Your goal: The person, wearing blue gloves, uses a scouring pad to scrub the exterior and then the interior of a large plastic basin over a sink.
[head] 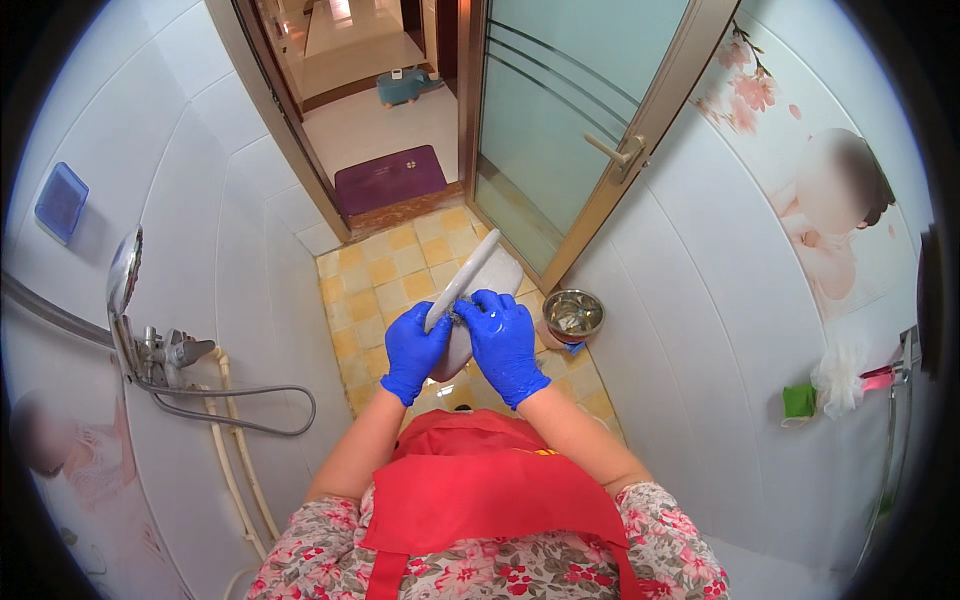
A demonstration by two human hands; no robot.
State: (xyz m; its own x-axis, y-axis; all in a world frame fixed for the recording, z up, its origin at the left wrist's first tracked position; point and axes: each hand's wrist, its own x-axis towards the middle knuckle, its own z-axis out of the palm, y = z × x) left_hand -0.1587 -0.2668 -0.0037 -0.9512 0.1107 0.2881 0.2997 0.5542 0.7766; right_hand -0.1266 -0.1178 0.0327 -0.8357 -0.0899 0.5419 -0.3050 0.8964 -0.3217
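In blue gloves, both my hands are at a pale grey slipper (496, 271), which is tilted on edge over the tiled floor. My left hand (417, 346) grips its rim on the left side. My right hand (501, 341) pinches a metal scouring pad (459, 306) against the slipper between the two hands. Most of the pad is hidden by my fingers. A stainless steel basin (573, 315) stands on the floor to the right of my right hand, with a small blue item (575, 348) beside it.
A glass door (562, 112) with a lever handle stands ajar ahead. Beyond the threshold lies a purple mat (391, 180). A hand shower (126, 270) and its hose (307, 405) project from the left wall. A mesh bath puff (838, 382) hangs on the right wall.
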